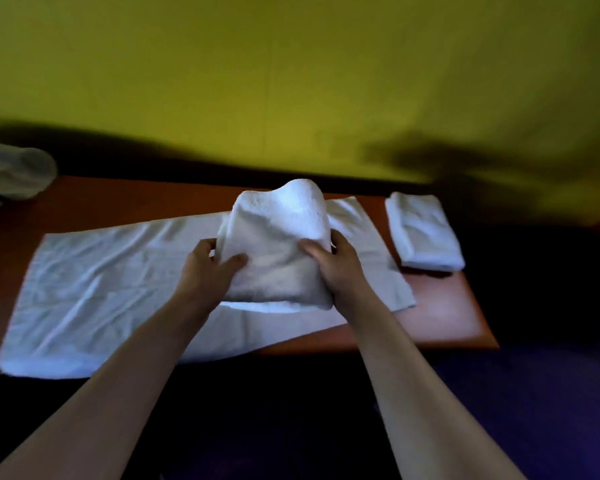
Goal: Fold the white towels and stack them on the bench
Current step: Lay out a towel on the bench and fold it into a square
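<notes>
Right now both hands grip one folded white towel [278, 247] from either side and hold it lifted, its far end humped upward: the left hand [205, 268] has its thumb pressed across the near face and its fingers tucked behind the left edge, and the right hand [329, 265] pinches the right edge in the same way. Under it a larger white towel [94, 292] lies spread flat and wrinkled across the table [440, 317], its near-left corner reaching the front edge. A finished folded towel [425, 232] sits well apart on the right end of the table, which looks like the place for the stack. To do this step well, I judge the bundle should stay squeezed evenly on both sides so the layers do not slide open, travel to the right and come down flat, edges squared with the towel beneath, and the hump should be pressed out before the hands let go. Terry cloth is soft and springy, so a loose release may let the top fold lift. The table is smooth, reddish-brown and narrow, set against a yellow-green wall [291, 81]; a crumpled pale cloth [13, 174] rests at the far left, and the floor below is dark.
</notes>
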`<state>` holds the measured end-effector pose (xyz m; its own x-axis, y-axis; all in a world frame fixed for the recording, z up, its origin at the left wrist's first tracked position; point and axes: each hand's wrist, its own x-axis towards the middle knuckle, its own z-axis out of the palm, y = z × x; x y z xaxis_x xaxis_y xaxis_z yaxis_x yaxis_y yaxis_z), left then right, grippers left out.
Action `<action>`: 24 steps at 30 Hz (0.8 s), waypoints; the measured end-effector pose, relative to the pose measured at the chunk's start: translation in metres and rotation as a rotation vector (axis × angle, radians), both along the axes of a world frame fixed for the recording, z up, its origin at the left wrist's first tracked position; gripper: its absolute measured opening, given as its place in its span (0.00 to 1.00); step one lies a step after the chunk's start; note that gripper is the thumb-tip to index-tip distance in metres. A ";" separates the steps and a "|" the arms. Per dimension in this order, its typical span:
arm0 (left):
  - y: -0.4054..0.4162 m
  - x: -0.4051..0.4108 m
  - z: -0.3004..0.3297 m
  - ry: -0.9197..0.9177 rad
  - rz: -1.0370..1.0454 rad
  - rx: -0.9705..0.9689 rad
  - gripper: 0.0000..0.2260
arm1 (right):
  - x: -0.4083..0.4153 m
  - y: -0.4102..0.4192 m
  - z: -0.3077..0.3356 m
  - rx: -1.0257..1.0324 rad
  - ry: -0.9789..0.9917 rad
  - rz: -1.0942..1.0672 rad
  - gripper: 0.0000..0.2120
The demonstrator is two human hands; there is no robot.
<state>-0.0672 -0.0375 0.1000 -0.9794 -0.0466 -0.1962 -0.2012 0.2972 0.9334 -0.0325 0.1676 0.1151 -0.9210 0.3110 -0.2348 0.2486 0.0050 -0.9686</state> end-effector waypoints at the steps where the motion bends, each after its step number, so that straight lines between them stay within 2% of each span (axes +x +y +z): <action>1: 0.020 0.005 -0.001 0.012 -0.035 -0.021 0.22 | 0.011 0.019 -0.002 -0.003 -0.006 -0.028 0.19; 7: 0.134 0.036 -0.020 0.049 -0.275 -0.106 0.22 | 0.073 0.124 -0.026 -0.036 -0.051 -0.261 0.25; 13: 0.220 0.051 -0.031 0.088 -0.535 -0.155 0.18 | 0.122 0.196 -0.054 -0.094 -0.042 -0.522 0.17; 18: 0.279 0.046 -0.026 0.163 -0.746 -0.189 0.24 | 0.148 0.218 -0.071 -0.070 -0.023 -0.897 0.15; 21: 0.300 0.042 -0.028 0.199 -0.720 -0.171 0.20 | 0.149 0.214 -0.086 -0.125 -0.070 -1.056 0.23; 24: 0.309 0.030 -0.042 0.449 -0.698 -0.424 0.17 | 0.144 0.213 -0.092 -0.193 -0.187 -0.946 0.29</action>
<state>-0.0374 0.2715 0.0585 -0.7927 0.6002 0.1066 0.5049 0.5485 0.6665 0.1114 0.3802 0.0232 -0.2544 0.8421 -0.4755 0.2174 -0.4293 -0.8766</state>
